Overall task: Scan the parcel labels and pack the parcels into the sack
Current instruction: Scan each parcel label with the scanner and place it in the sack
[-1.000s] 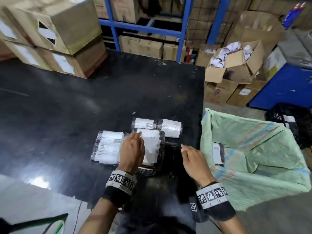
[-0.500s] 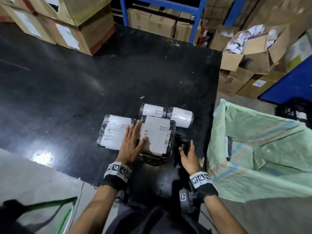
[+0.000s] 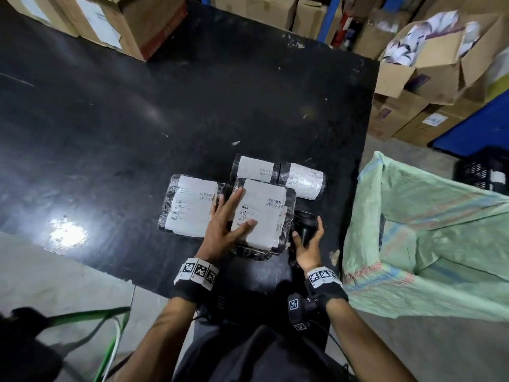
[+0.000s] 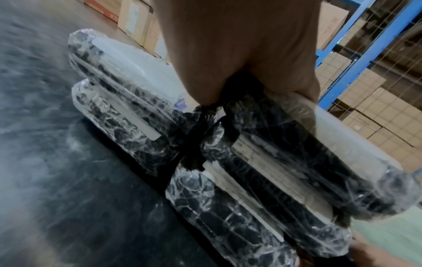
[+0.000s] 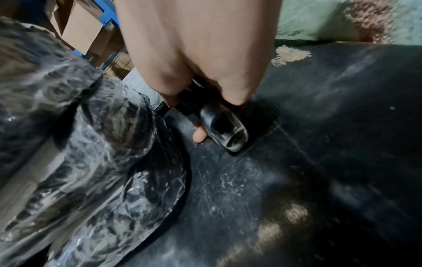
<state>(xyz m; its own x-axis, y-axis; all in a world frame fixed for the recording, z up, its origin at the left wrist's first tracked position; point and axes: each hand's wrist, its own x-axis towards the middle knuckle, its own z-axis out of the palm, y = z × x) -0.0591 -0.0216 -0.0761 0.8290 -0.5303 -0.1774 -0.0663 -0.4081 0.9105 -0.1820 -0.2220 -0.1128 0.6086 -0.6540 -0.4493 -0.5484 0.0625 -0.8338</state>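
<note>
Several black plastic-wrapped parcels with white labels lie near the front right of the black table point(image 3: 137, 106). My left hand point(image 3: 230, 216) rests flat, fingers spread, on the left edge of the top parcel point(image 3: 264, 213) of the middle stack; this parcel point(image 4: 342, 162) shows under the palm in the left wrist view. A flat parcel point(image 3: 190, 208) lies to its left, and two rolled parcels point(image 3: 256, 168) point(image 3: 303, 180) lie behind. My right hand point(image 3: 308, 238) grips the black scanner point(image 3: 304, 227) just right of the stack; the scanner point(image 5: 219, 122) touches the table. The green sack point(image 3: 413, 244) stands open at the right.
One labelled parcel point(image 3: 381, 230) lies inside the sack. Cardboard boxes point(image 3: 124, 26) are stacked on the table's far left corner. More cartons point(image 3: 429, 59) and a blue rack point(image 3: 329, 20) stand beyond the table. A black crate point(image 3: 482, 172) sits behind the sack.
My right hand moved from hovering beside the stack onto the scanner and closed round it. My left hand uncurled and now lies flat on the top parcel. The head view tilted down.
</note>
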